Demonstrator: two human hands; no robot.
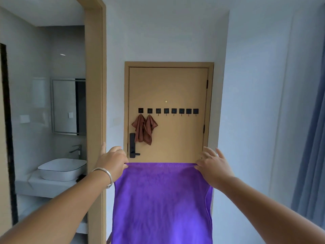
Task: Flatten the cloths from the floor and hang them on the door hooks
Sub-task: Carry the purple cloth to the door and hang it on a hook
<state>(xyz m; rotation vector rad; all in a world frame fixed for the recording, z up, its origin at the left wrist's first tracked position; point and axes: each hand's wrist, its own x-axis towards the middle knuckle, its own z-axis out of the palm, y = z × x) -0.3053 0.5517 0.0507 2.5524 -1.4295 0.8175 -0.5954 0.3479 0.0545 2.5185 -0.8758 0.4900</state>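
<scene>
A purple cloth (161, 199) hangs flat and stretched in front of me. My left hand (112, 161) pinches its top left corner and my right hand (213, 164) pinches its top right corner, with the other fingers spread. Ahead stands a tan door (175, 85) with a row of several black hooks (168, 111). Two brown cloths (145, 129) hang from the two leftmost hooks; the other hooks are bare. The cloth hides the lower part of the door.
A black lock handle (133, 146) sits on the door's left side. An open doorway on the left shows a bathroom with a white basin (61, 169), a tap and a mirror (68, 106). Blue curtains (311, 155) hang at the right.
</scene>
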